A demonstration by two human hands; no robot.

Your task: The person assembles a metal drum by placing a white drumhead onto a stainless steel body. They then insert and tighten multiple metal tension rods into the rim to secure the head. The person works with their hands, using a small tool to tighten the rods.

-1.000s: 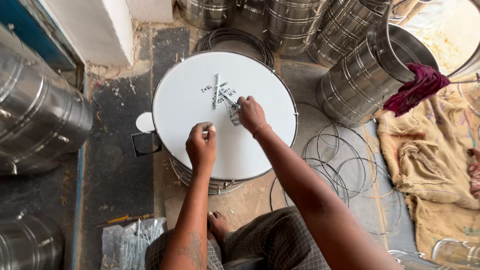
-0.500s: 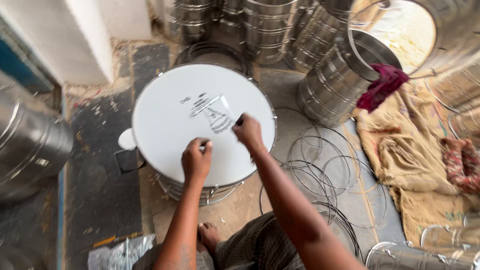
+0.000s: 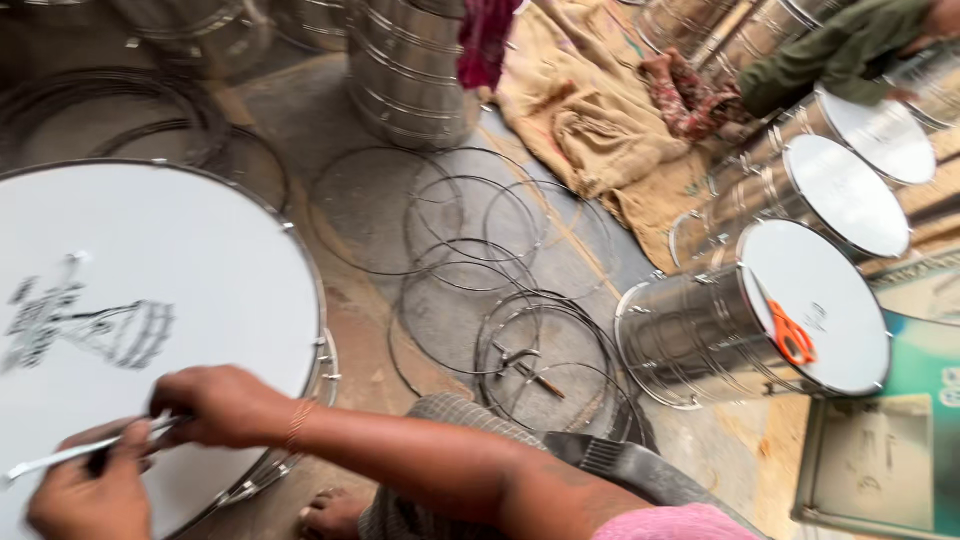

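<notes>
Drumhead [image 3: 150,290], white, lies flat on its steel shell right under both hands. Right hand [image 3: 225,405] and left hand [image 3: 90,495] are both closed around a thin white strip [image 3: 60,455] at the near rim. Best done keeping the strip taut and low against the skin, probably. Wire hoops [image 3: 480,290] on floor right of hands; scissors [image 3: 793,338] on a further drum [image 3: 830,290].

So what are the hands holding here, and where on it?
Both hands pinch a thin white strip over the white drumhead: the right hand at its right end, the left hand just beside. The picture is blurred.
</notes>
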